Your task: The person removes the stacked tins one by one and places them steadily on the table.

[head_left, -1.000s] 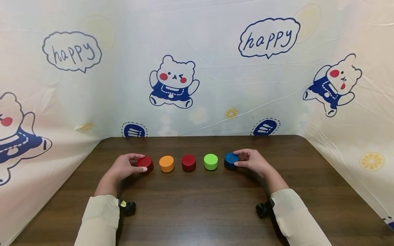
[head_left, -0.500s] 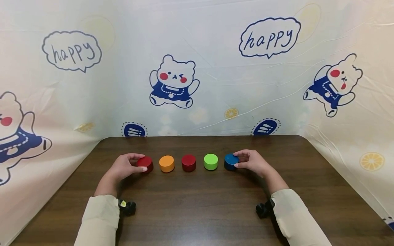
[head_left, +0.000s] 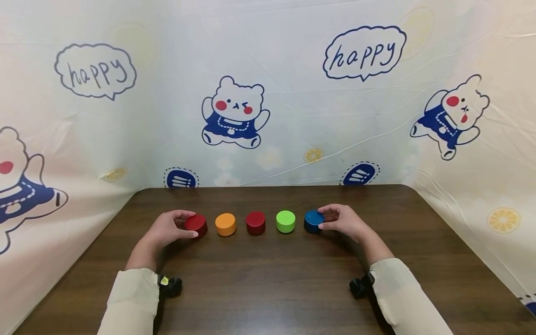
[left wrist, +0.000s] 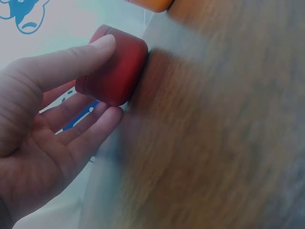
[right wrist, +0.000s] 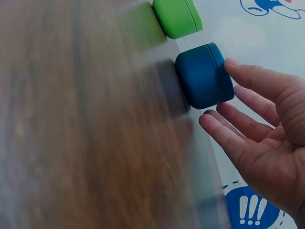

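Five short coloured cylinders would be one too many to number, so several stand in a row across the brown table (head_left: 259,279). At the left end my left hand (head_left: 165,229) pinches a red cylinder (left wrist: 121,67), thumb on its near side and fingers round the far side. A groove runs near the rim of it. My right hand (head_left: 345,221) holds the blue cylinder (right wrist: 202,76) at the right end between thumb and fingers. Between the hands stand an orange cylinder (head_left: 225,224), a second red cylinder (head_left: 256,223) and a bright green cylinder (head_left: 285,221), with small gaps between them.
A pale cloth (head_left: 293,116) printed with bears surrounds the table at the back and sides. Black wrist cameras (head_left: 170,286) sit below both hands, by the cream sleeves (head_left: 130,302).
The head view has shifted very slightly. Both hands stay at the end cylinders, and the row keeps its order and spacing.
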`<state>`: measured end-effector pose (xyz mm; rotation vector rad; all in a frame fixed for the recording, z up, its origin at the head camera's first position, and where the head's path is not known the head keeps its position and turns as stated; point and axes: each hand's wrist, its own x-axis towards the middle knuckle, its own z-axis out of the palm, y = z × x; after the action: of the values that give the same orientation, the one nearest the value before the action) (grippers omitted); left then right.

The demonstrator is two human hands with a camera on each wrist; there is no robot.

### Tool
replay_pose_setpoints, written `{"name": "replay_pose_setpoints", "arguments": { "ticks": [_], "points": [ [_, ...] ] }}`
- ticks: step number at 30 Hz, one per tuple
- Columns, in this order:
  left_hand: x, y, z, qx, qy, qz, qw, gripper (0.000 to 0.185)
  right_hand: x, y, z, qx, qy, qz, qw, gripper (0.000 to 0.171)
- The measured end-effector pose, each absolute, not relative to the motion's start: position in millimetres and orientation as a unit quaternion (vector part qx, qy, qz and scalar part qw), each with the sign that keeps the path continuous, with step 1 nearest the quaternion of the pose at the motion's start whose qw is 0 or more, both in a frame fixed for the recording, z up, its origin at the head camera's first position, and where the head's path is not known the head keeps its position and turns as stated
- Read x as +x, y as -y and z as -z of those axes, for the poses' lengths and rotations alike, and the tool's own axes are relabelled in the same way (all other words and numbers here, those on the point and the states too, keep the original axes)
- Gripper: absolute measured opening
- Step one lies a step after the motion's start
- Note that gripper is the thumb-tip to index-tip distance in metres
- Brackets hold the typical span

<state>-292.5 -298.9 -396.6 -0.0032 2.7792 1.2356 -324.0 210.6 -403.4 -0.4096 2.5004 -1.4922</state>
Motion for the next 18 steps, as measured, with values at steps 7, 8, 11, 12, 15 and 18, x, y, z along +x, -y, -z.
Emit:
{"name": "replay_pose_setpoints", "arguments": {
  "ticks": [7, 8, 11, 12, 15, 18],
  "points": [
    [-289.0, 300.8, 394.4, 0.012, -0.913, -0.406, 0.040, 0.074, -320.6, -210.5, 402.1, -0.143, -0.850, 0.499, 0.087, 0.053],
    [-288.3, 301.1, 393.9, 0.013, -0.913, -0.406, 0.038, 0.074, -319.9, -210.3, 401.5, -0.143, -0.850, 0.499, 0.087, 0.054],
    [-286.0, 301.9, 391.9, 0.017, -0.913, -0.406, 0.032, 0.075, -317.4, -210.2, 398.9, -0.147, -0.850, 0.498, 0.083, 0.055],
    [-285.3, 302.2, 391.2, 0.019, -0.913, -0.405, 0.030, 0.075, -316.6, -210.1, 398.0, -0.148, -0.850, 0.499, 0.081, 0.055],
    [-283.1, 302.8, 389.3, 0.025, -0.914, -0.405, 0.026, 0.074, -313.1, -210.0, 395.8, -0.154, -0.850, 0.499, 0.073, 0.054],
    [-280.6, 302.8, 387.3, 0.028, -0.914, -0.404, 0.023, 0.073, -309.9, -210.1, 395.1, -0.157, -0.851, 0.498, 0.060, 0.053]
  ]
}}
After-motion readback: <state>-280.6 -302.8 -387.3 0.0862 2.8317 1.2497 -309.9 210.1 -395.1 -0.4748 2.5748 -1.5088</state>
